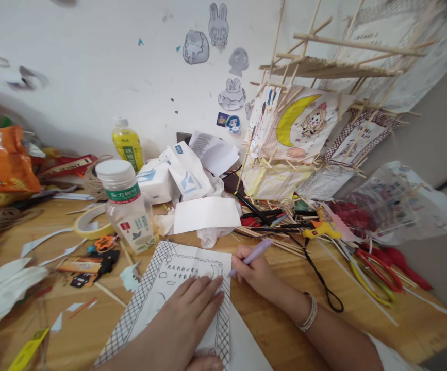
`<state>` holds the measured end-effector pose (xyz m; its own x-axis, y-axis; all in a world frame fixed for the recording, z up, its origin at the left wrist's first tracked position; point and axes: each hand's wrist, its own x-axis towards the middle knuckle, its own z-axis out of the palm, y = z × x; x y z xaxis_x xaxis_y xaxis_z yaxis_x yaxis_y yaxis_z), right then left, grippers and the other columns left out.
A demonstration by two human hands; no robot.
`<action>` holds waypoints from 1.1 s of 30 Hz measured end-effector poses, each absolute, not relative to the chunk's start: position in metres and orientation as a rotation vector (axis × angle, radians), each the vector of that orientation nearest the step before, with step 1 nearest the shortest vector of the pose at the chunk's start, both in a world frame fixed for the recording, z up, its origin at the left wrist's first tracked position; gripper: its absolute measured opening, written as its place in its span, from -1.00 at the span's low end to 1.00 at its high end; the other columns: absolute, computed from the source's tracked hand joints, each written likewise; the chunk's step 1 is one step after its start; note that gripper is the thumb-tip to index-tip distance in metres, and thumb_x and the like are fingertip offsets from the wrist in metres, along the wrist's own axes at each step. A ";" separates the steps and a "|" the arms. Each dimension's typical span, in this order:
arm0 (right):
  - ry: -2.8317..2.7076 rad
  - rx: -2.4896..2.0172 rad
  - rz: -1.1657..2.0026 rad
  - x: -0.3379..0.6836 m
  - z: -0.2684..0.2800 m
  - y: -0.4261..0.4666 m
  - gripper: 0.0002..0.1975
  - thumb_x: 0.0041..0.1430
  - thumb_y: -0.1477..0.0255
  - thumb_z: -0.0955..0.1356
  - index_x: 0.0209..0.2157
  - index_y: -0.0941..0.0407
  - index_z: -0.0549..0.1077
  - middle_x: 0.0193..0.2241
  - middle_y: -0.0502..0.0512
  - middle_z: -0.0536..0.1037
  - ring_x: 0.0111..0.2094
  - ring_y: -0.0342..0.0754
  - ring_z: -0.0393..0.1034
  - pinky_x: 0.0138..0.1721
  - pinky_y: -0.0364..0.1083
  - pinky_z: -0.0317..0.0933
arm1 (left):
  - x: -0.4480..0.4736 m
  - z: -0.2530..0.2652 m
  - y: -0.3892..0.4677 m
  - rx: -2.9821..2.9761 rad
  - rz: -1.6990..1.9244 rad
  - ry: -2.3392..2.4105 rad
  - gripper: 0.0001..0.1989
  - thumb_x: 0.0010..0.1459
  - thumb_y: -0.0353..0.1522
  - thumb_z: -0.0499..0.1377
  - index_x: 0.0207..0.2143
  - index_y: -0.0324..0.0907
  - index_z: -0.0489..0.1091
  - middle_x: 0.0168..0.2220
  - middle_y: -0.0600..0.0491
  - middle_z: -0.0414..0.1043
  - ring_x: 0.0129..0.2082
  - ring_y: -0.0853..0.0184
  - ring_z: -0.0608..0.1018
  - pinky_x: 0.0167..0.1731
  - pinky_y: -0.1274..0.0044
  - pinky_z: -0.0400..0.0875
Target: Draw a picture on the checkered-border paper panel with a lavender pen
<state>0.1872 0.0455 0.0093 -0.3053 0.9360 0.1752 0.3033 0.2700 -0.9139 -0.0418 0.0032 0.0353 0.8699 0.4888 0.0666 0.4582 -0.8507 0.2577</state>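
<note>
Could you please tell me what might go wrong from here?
The left hand lies across the drawing, so any wet ink could smear. The purple pen in the right hand is near the drawing's right edge and might stray onto the table. The clear bottle stands by the drawing's upper left corner, so shifting the drawing might bump it.

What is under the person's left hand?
The left hand lies on a decorated sheet; handwriting and a crosshatched border show beside it. Anything drawn directly beneath the hand is hidden.
</note>
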 end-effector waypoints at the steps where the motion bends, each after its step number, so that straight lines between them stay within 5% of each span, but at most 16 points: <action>1: -1.772 -1.134 1.041 0.187 0.009 0.046 -0.71 0.26 0.36 0.24 -0.56 0.07 0.21 -0.64 -0.12 0.26 -0.58 -0.16 0.18 -0.48 -0.16 0.09 | -0.042 0.036 0.003 2.805 0.184 0.722 -0.27 0.28 0.04 -0.06 0.25 -0.36 0.14 0.27 -0.32 0.00 0.23 -0.15 0.16 0.08 -0.01 0.18; 23: -1.767 -1.171 1.044 0.186 0.015 0.045 -0.69 0.22 0.43 0.24 -0.61 0.07 0.16 -0.67 -0.13 0.24 -0.60 -0.17 0.15 -0.54 -0.18 0.06 | -0.040 0.037 0.002 2.773 0.142 0.725 -0.25 0.27 0.06 -0.07 0.24 -0.36 0.15 0.28 -0.32 -0.01 0.23 -0.17 0.15 0.08 -0.03 0.17; 33: -1.503 -1.160 0.981 0.184 0.022 0.040 -0.68 0.22 0.26 0.25 -0.57 0.05 0.17 -0.71 -0.13 0.26 -0.67 -0.18 0.14 -0.60 -0.19 0.06 | -0.042 0.029 0.004 2.802 0.237 0.783 -0.25 0.25 0.06 -0.03 0.27 -0.29 0.10 0.28 -0.28 0.01 0.23 -0.15 0.16 0.09 0.02 0.17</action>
<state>0.1841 0.0401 0.0224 -0.0839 0.9740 0.2107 0.1993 0.2235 -0.9541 -0.0421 0.0041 0.0294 0.8448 0.5266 0.0946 0.4907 -0.8331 0.2552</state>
